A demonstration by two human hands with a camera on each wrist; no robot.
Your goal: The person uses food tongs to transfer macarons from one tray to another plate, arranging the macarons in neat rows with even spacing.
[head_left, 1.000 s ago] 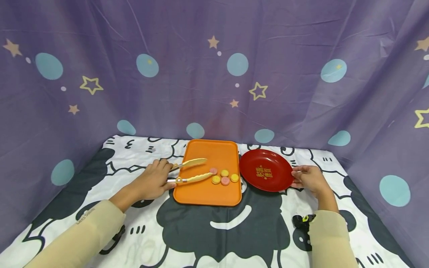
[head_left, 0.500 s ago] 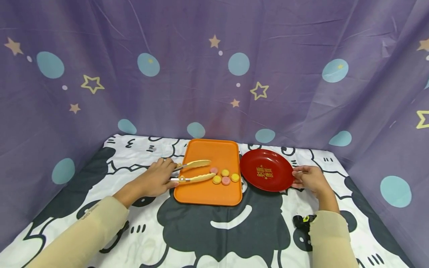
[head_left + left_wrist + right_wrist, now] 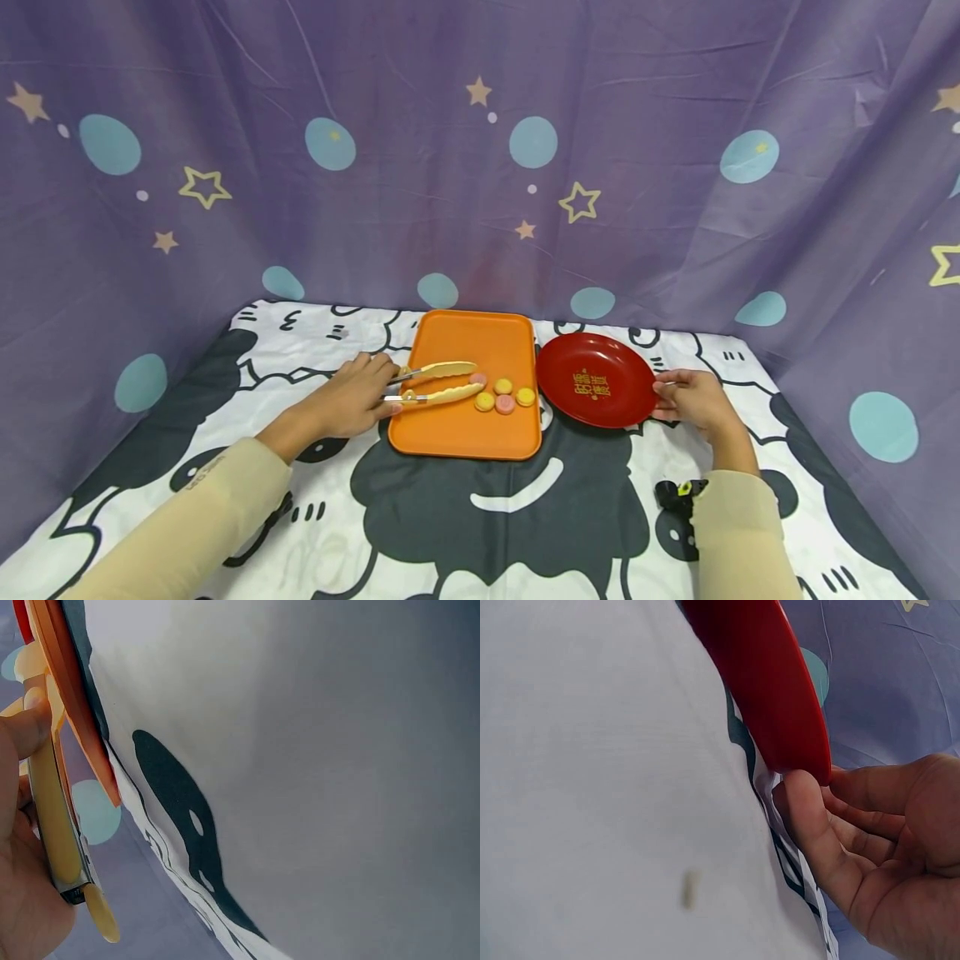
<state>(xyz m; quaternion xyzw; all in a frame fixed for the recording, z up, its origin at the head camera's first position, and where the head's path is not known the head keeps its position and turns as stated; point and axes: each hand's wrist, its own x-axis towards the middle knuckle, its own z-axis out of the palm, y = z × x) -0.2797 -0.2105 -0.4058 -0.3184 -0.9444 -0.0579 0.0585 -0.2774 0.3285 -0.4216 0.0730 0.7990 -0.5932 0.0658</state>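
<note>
My left hand [image 3: 352, 396] grips a pair of tongs [image 3: 446, 395] with cream-yellow tips, its two arms spread apart over the orange tray [image 3: 468, 333]. The tips straddle a pink macaron [image 3: 477, 379], the lower one overlapping its edge in the head view. Just right of it lie a second pink macaron [image 3: 505, 404] and three yellow ones, such as this yellow macaron [image 3: 503, 387]. In the left wrist view, fingers wrap the yellow handle [image 3: 56, 817]. On the right, my right hand [image 3: 693, 402] pinches the rim of a red plate [image 3: 772, 682] between thumb and fingers.
The plate stands close against the tray's right side. A cartoon-print cloth [image 3: 315, 533] in black and white covers the table. Behind it hangs a purple curtain [image 3: 420, 200] with stars and blue dots. A small black and yellow object [image 3: 678, 495] shows beside the right sleeve.
The left hand and tongs have shifted slightly right, bringing the tips around the pink macaron. My right hand still holds the plate in the same place.
</note>
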